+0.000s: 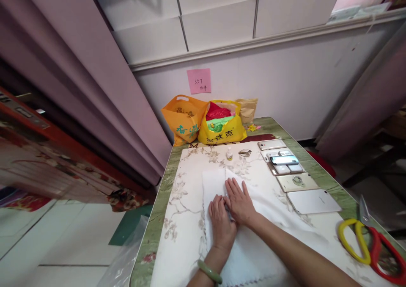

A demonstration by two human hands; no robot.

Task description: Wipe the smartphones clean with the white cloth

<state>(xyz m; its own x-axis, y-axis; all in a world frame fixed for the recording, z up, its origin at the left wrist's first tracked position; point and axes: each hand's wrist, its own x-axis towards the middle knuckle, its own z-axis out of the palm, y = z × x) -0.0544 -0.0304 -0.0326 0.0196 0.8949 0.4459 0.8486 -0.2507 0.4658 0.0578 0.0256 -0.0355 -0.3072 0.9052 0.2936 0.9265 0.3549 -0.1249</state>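
A white cloth [247,253] with a stitched edge lies spread over the floral cover, and both my hands are on it. My right hand [240,201] rests flat on the cloth, its fingers stretched out and pointing away from me. Close against it, my left hand [220,223] has bent fingers drawn together on the cloth, seemingly gripping a bit of it. The thumbs meet in the middle, and what lies under them is hidden. Beyond the hands stand a small bottle [229,153] and a small dark wire-like item [245,153].
Several phones [314,201] line the table's right side. Large scissors [364,240] with yellow and red handles lie near right. An orange bag [182,117], a filled yellow bag [222,132] and a brown pouch [248,109] stand at the back. The green table edge [147,236] runs along the left.
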